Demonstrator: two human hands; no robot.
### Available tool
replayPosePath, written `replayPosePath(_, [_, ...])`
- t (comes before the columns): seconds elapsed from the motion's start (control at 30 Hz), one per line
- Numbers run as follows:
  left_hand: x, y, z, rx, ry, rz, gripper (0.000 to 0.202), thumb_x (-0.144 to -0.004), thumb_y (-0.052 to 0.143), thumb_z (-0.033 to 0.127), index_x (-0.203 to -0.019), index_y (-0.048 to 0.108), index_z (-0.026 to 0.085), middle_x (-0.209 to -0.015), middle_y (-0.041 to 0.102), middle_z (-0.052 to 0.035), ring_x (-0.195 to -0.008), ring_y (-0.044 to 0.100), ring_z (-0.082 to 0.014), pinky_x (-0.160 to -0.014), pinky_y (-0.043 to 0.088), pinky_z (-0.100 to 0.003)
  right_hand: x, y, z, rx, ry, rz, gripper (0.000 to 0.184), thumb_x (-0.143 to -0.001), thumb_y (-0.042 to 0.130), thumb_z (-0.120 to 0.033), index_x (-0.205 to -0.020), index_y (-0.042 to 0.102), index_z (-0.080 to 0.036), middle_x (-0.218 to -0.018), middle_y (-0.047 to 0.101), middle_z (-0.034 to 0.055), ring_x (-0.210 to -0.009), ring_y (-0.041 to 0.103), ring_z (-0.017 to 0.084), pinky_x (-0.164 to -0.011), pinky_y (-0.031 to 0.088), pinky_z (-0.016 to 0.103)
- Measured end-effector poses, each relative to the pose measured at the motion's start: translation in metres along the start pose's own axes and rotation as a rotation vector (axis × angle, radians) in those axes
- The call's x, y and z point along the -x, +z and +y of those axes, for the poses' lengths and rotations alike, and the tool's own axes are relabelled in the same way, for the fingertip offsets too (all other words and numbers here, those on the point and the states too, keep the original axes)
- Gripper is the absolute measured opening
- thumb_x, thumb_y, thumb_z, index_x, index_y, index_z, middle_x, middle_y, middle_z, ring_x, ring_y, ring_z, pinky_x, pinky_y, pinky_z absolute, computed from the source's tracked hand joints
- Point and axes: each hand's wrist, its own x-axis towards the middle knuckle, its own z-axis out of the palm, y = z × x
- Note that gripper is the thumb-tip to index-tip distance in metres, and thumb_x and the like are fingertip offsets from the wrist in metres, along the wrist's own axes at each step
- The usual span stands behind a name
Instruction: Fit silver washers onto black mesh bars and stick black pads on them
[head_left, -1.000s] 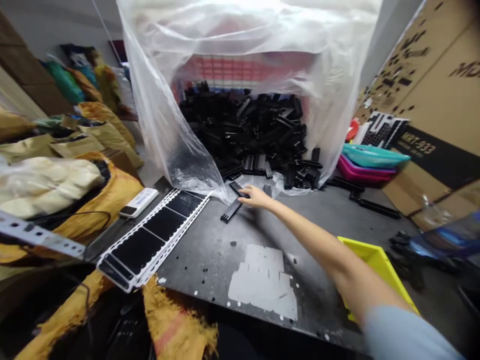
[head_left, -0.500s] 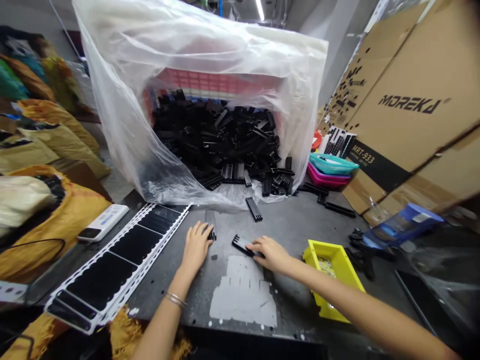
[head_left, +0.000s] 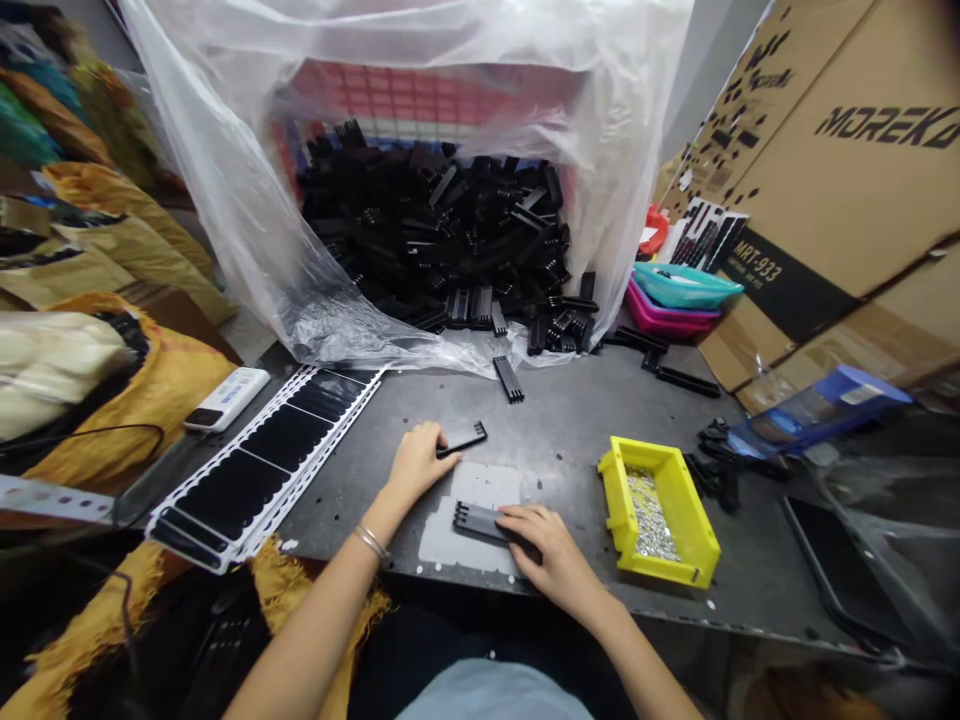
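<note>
My left hand (head_left: 415, 463) is curled round the end of a thin black plastic strip (head_left: 463, 440) lying on the dark metal table (head_left: 570, 420). My right hand (head_left: 543, 545) presses flat on a second black comb-like part (head_left: 472, 520), which rests on a grey taped patch (head_left: 480, 485) near the table's front edge. A third black part (head_left: 508, 379) lies loose farther back. Behind it a big clear plastic bag (head_left: 247, 220) spills a heap of the same black parts (head_left: 442, 240).
A yellow bin (head_left: 688, 540) of small silver pieces stands right of my hands. Long white-edged black strips (head_left: 262, 460) lie at the left beside a white device (head_left: 226, 397). Cardboard boxes (head_left: 847, 180), stacked coloured trays (head_left: 679, 300) and a blue case (head_left: 810, 410) fill the right.
Both hands have drawn back toward the table's front edge, each bringing a black part. The right hand's part now lies on the grey patch. The view has tilted down.
</note>
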Motion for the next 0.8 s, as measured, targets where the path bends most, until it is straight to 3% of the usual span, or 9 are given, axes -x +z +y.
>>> replayPosePath(0.1, [0.023,0.017,0.015,0.150,-0.059,0.043,0.036,-0.091,0.063,0.047,-0.109,0.066,0.016,-0.101,0.074,-0.0107,-0.097,0.072,-0.0249,-0.091,0.057,-0.039,0.012,0.002,0.001,-0.046,0.043,0.066,0.039,-0.099,0.057,-0.025,-0.136,0.066,-0.036,-0.143,0.065,0.0092,-0.131,0.060,0.030,-0.110,0.047,0.056])
replayPosePath(0.2, [0.042,0.017,0.023,0.303,-0.074,0.005,0.046,-0.094,0.059,0.054,-0.115,0.069,0.014,-0.104,0.078,-0.0114,-0.095,0.075,-0.0234,-0.085,0.059,-0.035,0.018,-0.001,0.005,-0.083,0.085,0.115,0.033,-0.101,0.059,-0.032,-0.132,0.069,-0.035,-0.133,0.069,0.0101,-0.125,0.062,0.031,-0.107,0.049,0.056])
replayPosePath(0.4, [0.059,0.006,0.027,0.396,-0.086,-0.095,0.049,-0.095,0.057,0.058,-0.108,0.077,0.016,-0.108,0.081,-0.0094,-0.098,0.074,-0.0259,-0.089,0.057,-0.035,0.014,-0.019,0.008,-0.157,0.061,0.059,0.030,-0.104,0.056,-0.038,-0.127,0.074,-0.031,-0.132,0.072,0.0079,-0.123,0.064,0.025,-0.111,0.050,0.046])
replayPosePath(0.57, [0.056,0.012,0.031,0.339,-0.030,-0.228,0.040,-0.094,0.059,0.052,-0.085,0.081,0.019,-0.090,0.080,-0.0056,-0.092,0.071,-0.0259,-0.091,0.054,-0.037,0.005,-0.023,0.006,-0.182,0.104,0.016,0.029,-0.104,0.056,-0.042,-0.117,0.079,-0.030,-0.120,0.079,0.0055,-0.114,0.070,0.024,-0.105,0.055,0.042])
replayPosePath(0.67, [0.063,0.018,0.033,0.289,0.019,-0.252,0.038,-0.098,0.055,0.047,-0.083,0.080,0.022,-0.091,0.080,-0.0061,-0.099,0.068,-0.0256,-0.100,0.049,-0.040,0.005,-0.019,0.002,-0.123,0.219,0.060,0.029,-0.103,0.055,-0.045,-0.108,0.079,-0.028,-0.107,0.081,0.0068,-0.097,0.074,0.024,-0.090,0.059,0.040])
replayPosePath(0.73, [0.072,0.021,0.033,0.256,0.047,-0.252,0.034,-0.098,0.056,0.046,-0.097,0.080,0.023,-0.101,0.080,-0.0070,-0.104,0.067,-0.0262,-0.102,0.048,-0.042,0.003,-0.020,-0.002,-0.064,0.300,0.084,0.031,-0.101,0.058,-0.048,-0.097,0.078,-0.026,-0.091,0.080,0.0064,-0.078,0.073,0.022,-0.074,0.059,0.035])
replayPosePath(0.8, [0.082,0.024,0.034,0.215,0.081,-0.251,0.036,-0.088,0.071,0.048,-0.114,0.077,0.024,-0.115,0.077,-0.0079,-0.111,0.065,-0.0284,-0.104,0.046,-0.045,-0.010,-0.029,-0.004,-0.005,0.341,0.081,0.031,-0.096,0.064,-0.052,-0.086,0.074,-0.024,-0.079,0.076,0.0040,-0.068,0.069,0.020,-0.065,0.055,0.032])
